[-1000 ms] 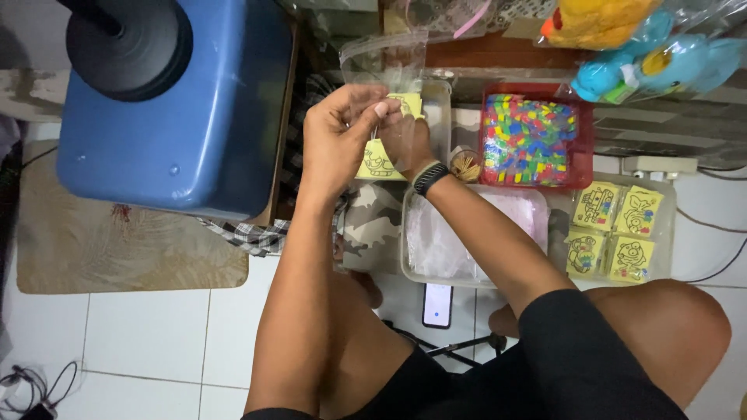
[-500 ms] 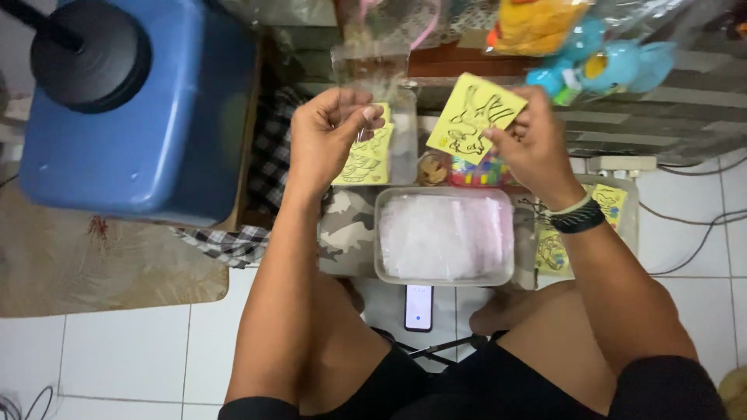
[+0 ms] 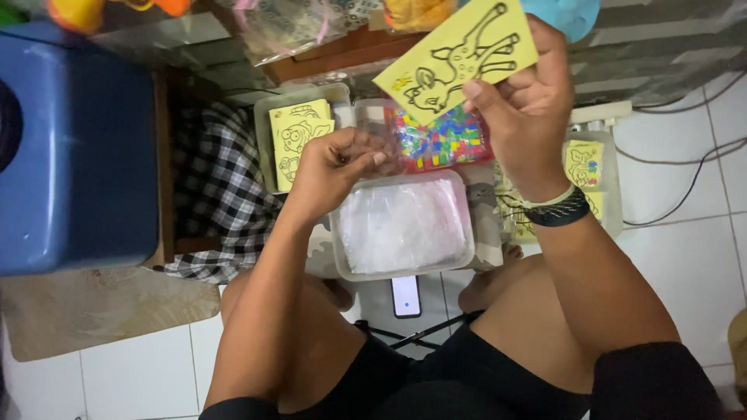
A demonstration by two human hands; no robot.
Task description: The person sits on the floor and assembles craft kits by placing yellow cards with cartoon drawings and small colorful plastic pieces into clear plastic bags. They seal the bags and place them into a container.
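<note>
My right hand (image 3: 523, 105) holds up a yellow card with a black outline drawing of a deer (image 3: 457, 53), pinched at its lower right edge. My left hand (image 3: 333, 167) hovers with fingers curled over the corner of a clear tub of transparent plastic bags (image 3: 401, 225); whether it pinches a thin bag I cannot tell. Behind the left hand, a tub holds more yellow drawing cards (image 3: 298, 136). A container of small multicoloured packets (image 3: 443, 140) lies between my hands.
A large blue plastic bin (image 3: 74, 148) stands at the left beside a checked cloth (image 3: 214, 194). Another tub with yellow cards (image 3: 587, 167) sits at the right. A phone (image 3: 405, 295) lies on the white tiled floor between my knees. Cables run at the far right.
My right hand has lifted the yellow deer card higher and to the right. My left hand has dropped from the card tub toward the tub of clear bags. The camera has shifted closer.
</note>
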